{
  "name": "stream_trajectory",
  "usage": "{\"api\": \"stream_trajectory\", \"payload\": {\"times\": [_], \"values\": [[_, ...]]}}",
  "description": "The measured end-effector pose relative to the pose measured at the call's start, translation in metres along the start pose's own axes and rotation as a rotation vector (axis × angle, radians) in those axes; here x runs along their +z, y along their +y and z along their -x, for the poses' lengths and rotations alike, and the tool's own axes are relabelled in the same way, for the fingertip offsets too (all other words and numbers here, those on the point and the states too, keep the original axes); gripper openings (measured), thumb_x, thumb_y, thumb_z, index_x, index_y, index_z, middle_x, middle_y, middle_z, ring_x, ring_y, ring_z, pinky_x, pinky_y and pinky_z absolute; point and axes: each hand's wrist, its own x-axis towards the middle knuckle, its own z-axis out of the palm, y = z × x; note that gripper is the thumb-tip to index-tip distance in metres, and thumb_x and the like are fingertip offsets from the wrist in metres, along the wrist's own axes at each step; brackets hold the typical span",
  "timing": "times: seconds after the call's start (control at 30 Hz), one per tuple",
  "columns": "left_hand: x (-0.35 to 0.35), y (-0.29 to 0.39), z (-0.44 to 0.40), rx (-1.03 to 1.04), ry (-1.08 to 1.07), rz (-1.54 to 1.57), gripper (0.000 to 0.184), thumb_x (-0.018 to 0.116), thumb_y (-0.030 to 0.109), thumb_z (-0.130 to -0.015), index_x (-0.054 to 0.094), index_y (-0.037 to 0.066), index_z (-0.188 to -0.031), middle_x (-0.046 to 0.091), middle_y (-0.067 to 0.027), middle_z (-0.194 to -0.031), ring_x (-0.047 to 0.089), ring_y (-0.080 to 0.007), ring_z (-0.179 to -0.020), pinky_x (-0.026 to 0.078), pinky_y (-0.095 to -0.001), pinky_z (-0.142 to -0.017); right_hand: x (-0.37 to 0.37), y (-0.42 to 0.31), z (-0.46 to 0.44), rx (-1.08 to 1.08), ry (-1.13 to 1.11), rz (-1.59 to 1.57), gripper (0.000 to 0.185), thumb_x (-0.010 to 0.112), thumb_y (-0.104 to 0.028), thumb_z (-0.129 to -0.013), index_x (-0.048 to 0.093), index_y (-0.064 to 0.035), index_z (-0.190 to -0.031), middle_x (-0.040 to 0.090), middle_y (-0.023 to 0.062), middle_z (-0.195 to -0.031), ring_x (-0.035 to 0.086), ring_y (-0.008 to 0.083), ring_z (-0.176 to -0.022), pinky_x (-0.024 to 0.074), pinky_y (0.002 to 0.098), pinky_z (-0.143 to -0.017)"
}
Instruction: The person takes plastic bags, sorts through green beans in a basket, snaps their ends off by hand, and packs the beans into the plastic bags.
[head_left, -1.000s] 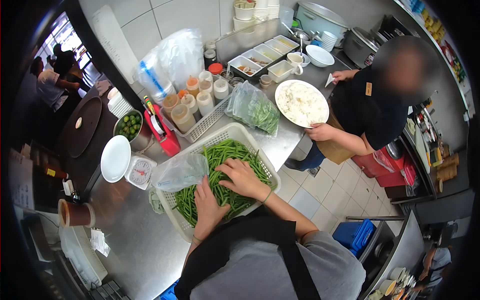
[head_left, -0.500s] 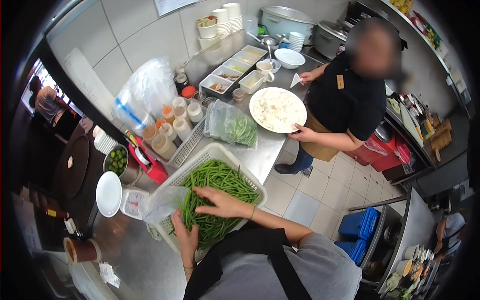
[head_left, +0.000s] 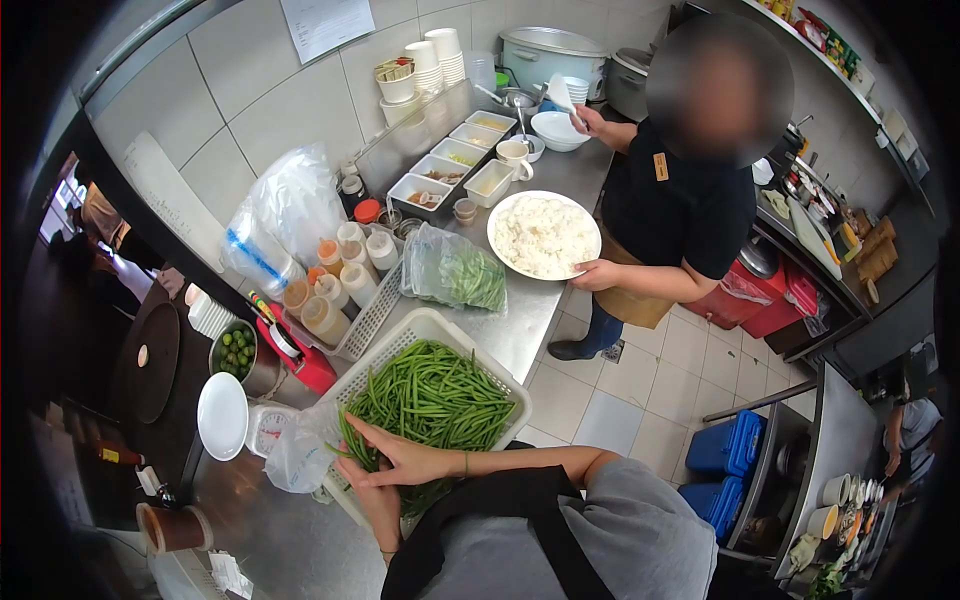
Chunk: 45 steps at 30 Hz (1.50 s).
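Observation:
Long green beans point(head_left: 440, 395) fill a pale plastic basket point(head_left: 520, 425) on the steel counter. At the basket's left corner my right hand point(head_left: 405, 460) reaches across, its fingers stretched over a bunch of beans and its thumb below. My left hand point(head_left: 375, 505) cups the same bunch from the near side, its fingers partly hidden. Together the hands press the beans between them. Right beside them a clear plastic bag point(head_left: 300, 455) hangs over the basket's rim. I cannot tell whether my left hand also grips the bag.
A small scale point(head_left: 268, 428) and white bowl point(head_left: 222, 415) stand left of the basket. Beyond it are sauce bottles point(head_left: 325, 318) and a bag of greens point(head_left: 460, 270). To the right a co-worker holds a plate of rice point(head_left: 545, 235) and a white rice paddle point(head_left: 562, 95).
My right hand has moved down and left, closing with my left hand around some beans. The bag has shifted lower left. The co-worker's paddle has risen away from the rice.

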Motion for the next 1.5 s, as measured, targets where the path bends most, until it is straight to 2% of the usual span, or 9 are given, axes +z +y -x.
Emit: {"api": "stream_trajectory", "payload": {"times": [0.13, 0.37, 0.5, 0.7, 0.87, 0.97, 1.13, 1.37, 1.5], "values": [[-0.005, -0.001, 0.005, -0.020, 0.006, -0.043, 0.052, 0.055, -0.004, -0.080, 0.035, -0.006, -0.128, 0.040, -0.0247, -0.117, 0.042, -0.0429, -0.110, 0.033, -0.0412, -0.095, -0.015, -0.017, 0.000, 0.218, -0.056, -0.311, 0.089, 0.067, -0.024, -0.083, 0.008, -0.0060, -0.147, 0.040, 0.0192, -0.131, 0.044, 0.0270, -0.118, 0.0360, 0.0351, -0.099], [0.001, -0.011, 0.012, -0.041, 0.094, 0.123, 0.047, 0.048, -0.003, -0.086, 0.033, -0.006, -0.130, 0.040, -0.0243, -0.123, 0.040, -0.0384, -0.115, 0.030, -0.0400, -0.100, -0.044, 0.008, 0.009, 0.067, -0.049, 0.644, 0.076, 0.060, -0.034, -0.086, 0.021, -0.0031, -0.143, 0.039, 0.0250, -0.131, 0.038, 0.0363, -0.124, 0.0225, 0.0492, -0.105], [0.003, 0.008, 0.003, -0.052, -0.015, 0.277, 0.045, 0.043, -0.001, -0.090, 0.030, -0.003, -0.133, 0.038, -0.0201, -0.129, 0.038, -0.0310, -0.121, 0.027, -0.0364, -0.103, -0.021, 0.033, 0.008, 0.129, -0.293, 0.240, 0.066, 0.052, -0.031, -0.090, 0.023, -0.0018, -0.141, 0.028, 0.0210, -0.142, 0.026, 0.0351, -0.133, 0.0171, 0.0495, -0.109], [-0.007, 0.016, -0.014, -0.090, 0.025, 0.289, 0.045, 0.039, -0.001, -0.091, 0.030, -0.001, -0.135, 0.039, -0.0158, -0.132, 0.040, -0.0257, -0.120, 0.030, -0.0328, -0.101, -0.019, -0.012, 0.005, 0.267, -0.409, 0.576, 0.067, 0.050, -0.029, -0.091, 0.018, -0.0047, -0.145, 0.016, 0.0192, -0.149, 0.006, 0.0320, -0.141, 0.0095, 0.0562, -0.109], [-0.005, 0.020, -0.018, -0.056, -0.032, 0.318, 0.050, 0.042, -0.006, -0.087, 0.030, 0.000, -0.135, 0.038, -0.0146, -0.133, 0.039, -0.0218, -0.120, 0.030, -0.0314, -0.102, -0.010, 0.002, 0.006, 0.157, -0.199, 0.048, 0.072, 0.062, -0.010, -0.077, 0.024, 0.0070, -0.136, 0.048, 0.0260, -0.123, 0.049, 0.0355, -0.115, 0.0409, 0.0337, -0.094], [-0.007, 0.031, -0.024, -0.065, -0.024, 0.586, 0.052, 0.046, -0.007, -0.084, 0.031, 0.000, -0.134, 0.039, -0.0128, -0.129, 0.040, -0.0222, -0.118, 0.032, -0.0309, -0.100, -0.012, 0.011, -0.002, 0.257, -0.223, -0.068, 0.072, 0.065, -0.012, -0.076, 0.028, 0.0045, -0.136, 0.044, 0.0262, -0.130, 0.048, 0.0334, -0.118, 0.0387, 0.0350, -0.097], [-0.020, 0.042, -0.025, -0.087, -0.101, 0.482, 0.061, 0.054, -0.007, -0.083, 0.029, 0.001, -0.138, 0.035, -0.0119, -0.136, 0.040, -0.0209, -0.121, 0.030, -0.0339, -0.103, 0.010, 0.024, -0.011, 0.347, 0.036, -0.591, 0.035, 0.051, -0.004, -0.087, 0.048, -0.0028, -0.121, 0.055, 0.0032, -0.098, 0.052, 0.0093, -0.086, 0.0443, 0.0233, -0.077], [-0.021, 0.037, -0.022, 0.097, 0.171, 0.369, 0.063, 0.059, 0.002, -0.083, 0.029, -0.001, -0.138, 0.035, -0.0139, -0.137, 0.040, -0.0272, -0.124, 0.033, -0.0384, -0.102, -0.019, 0.004, -0.029, 0.274, 0.111, -0.545, 0.018, 0.047, -0.019, -0.097, 0.057, -0.0057, -0.105, 0.042, -0.0032, -0.072, 0.039, 0.0034, -0.062, 0.0357, 0.0195, -0.056], [-0.014, 0.027, -0.010, 0.138, 0.199, 0.247, 0.064, 0.057, 0.015, -0.089, 0.024, 0.000, -0.141, 0.030, -0.0171, -0.142, 0.037, -0.0327, -0.126, 0.029, -0.0420, -0.104, -0.028, 0.012, -0.029, -0.107, 0.112, 0.161, 0.020, 0.056, -0.020, -0.090, 0.056, -0.0039, -0.102, 0.060, 0.0118, -0.082, 0.060, 0.0233, -0.078, 0.0457, 0.0360, -0.068]]}}
